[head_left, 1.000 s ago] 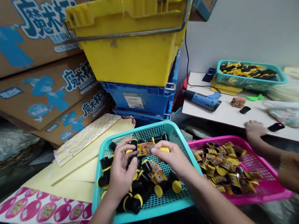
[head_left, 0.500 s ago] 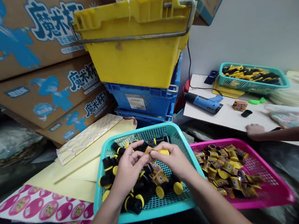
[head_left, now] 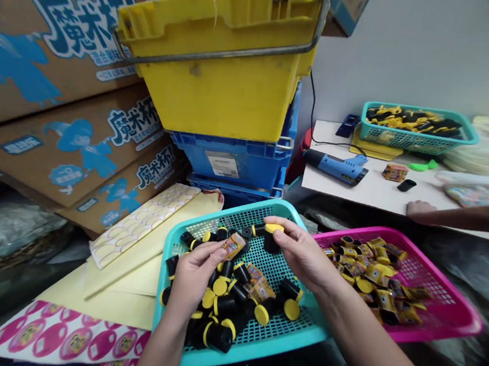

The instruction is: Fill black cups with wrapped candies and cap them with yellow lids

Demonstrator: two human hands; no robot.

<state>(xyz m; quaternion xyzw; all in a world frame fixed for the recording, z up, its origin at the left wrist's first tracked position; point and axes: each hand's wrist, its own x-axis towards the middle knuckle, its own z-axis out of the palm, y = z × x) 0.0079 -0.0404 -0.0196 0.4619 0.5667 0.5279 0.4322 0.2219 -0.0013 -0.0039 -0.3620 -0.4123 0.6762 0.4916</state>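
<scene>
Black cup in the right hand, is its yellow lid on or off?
On: the yellow lid sits squarely on top of the black cup at the right hand's fingertips, with no gap showing between them.

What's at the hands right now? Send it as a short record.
left hand: fingertips beside a printed packet
right hand: holding a yellow-capped black cylinder
under the hands: teal mesh basket of capped cylinders and packets
to the right: pink mesh basket of packets
co-worker: a hand at the edge of a white table
</scene>
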